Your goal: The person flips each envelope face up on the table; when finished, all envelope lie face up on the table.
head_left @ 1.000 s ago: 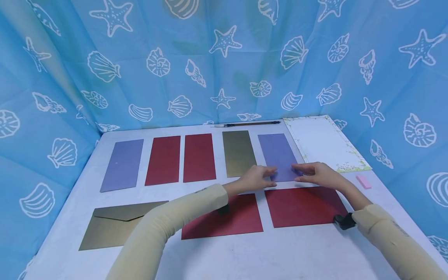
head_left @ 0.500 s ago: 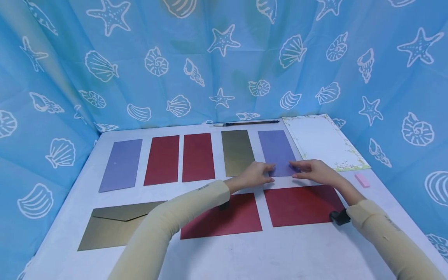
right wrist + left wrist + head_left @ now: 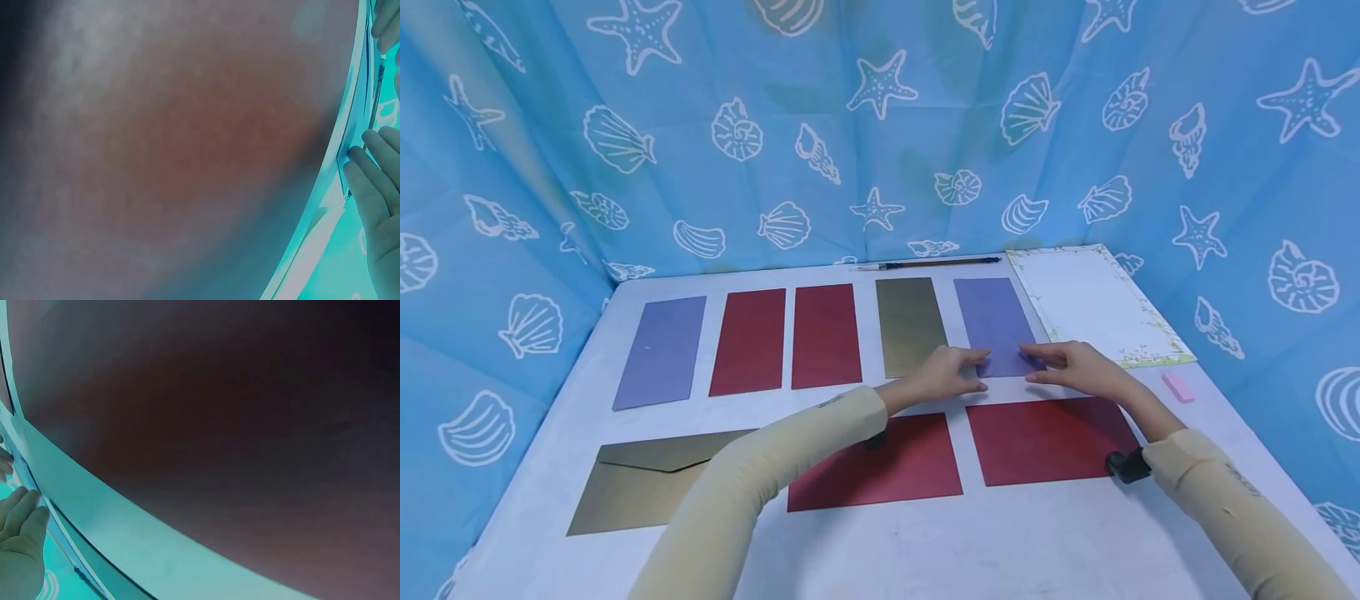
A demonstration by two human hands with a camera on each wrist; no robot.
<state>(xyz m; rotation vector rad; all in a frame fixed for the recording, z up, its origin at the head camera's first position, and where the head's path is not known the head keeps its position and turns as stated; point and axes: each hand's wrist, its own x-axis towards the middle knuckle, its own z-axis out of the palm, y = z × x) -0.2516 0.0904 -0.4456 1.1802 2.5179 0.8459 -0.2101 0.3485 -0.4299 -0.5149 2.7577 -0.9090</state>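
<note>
Fingers (image 3: 977, 359) of two hands touch one purple envelope (image 3: 995, 321).

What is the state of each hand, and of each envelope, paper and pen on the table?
Left hand: fingers straight, touching the purple envelope.
Right hand: fingers straight, touching the same envelope.
Purple envelope: flat, closed.
Gold envelope: flat, flap side up.
Letter paper: flat, blank.
Brush pen: lying, capped.

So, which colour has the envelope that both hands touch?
The envelope under the left hand and right hand is lilac-purple, clearest in the head view.
</note>
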